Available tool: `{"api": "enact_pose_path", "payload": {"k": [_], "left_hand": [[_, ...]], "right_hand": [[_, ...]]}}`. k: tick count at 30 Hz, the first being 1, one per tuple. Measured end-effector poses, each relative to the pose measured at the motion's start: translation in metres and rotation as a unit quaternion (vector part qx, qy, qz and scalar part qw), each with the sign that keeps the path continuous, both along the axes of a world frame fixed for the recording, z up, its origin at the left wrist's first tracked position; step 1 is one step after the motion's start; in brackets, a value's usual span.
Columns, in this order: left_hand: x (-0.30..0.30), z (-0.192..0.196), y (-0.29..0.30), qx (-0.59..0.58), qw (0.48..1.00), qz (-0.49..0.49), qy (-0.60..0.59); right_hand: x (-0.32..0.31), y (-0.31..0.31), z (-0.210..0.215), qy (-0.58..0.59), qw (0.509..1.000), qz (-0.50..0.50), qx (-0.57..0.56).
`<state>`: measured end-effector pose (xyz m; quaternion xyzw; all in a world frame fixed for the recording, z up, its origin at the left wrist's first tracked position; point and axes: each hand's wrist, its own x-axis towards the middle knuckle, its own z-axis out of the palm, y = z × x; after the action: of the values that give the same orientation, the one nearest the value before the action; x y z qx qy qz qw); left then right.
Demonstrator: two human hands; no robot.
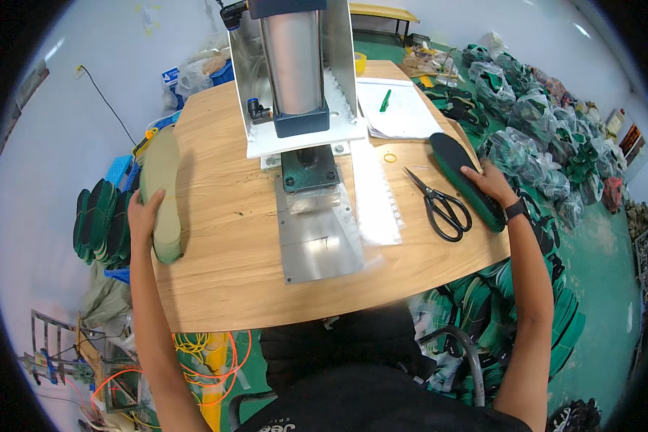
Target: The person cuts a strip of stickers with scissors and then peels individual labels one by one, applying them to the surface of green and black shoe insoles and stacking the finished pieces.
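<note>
At the table's left edge my left hand (pixel 145 214) grips a beige shoe insole (pixel 162 162) with a green heel end, its thumb on the face. My right hand (pixel 491 183) is closed on a dark insole (pixel 451 158) with a green edge, tilted at the table's right edge. Black-handled scissors (pixel 446 213) lie just left of that insole. Between my hands stands a pneumatic press (pixel 291 65); its dark block (pixel 309 170) is above a flat metal plate (pixel 320 252). The fingers behind both insoles are hidden.
Stacked dark green insoles (pixel 97 219) are beyond the left edge. A paper pad (pixel 410 119) with a green pen (pixel 386 100) lies at the back right, near a yellow ring (pixel 390 158). A clear plastic strip (pixel 374 205) runs beside the plate. Bagged insoles (pixel 525 151) cover floor on the right.
</note>
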<state>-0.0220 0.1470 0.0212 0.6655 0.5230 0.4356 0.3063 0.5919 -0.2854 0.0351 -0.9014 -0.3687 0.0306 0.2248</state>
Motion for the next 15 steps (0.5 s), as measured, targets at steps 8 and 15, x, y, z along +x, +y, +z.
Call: {"api": "enact_pose_path", "payload": {"k": [8, 15], "left_hand": [[-0.008, -0.012, -0.207, -0.077, 0.891, -0.101, -0.435], [0.057, -0.026, -0.313, -0.240, 0.885, -0.143, -0.373]], "right_hand": [[-0.312, 0.056, 0.048, 0.011, 0.813, 0.487, 0.319], [-0.406, 0.051, -0.005, 0.082, 0.754, 0.516, 0.399]]}}
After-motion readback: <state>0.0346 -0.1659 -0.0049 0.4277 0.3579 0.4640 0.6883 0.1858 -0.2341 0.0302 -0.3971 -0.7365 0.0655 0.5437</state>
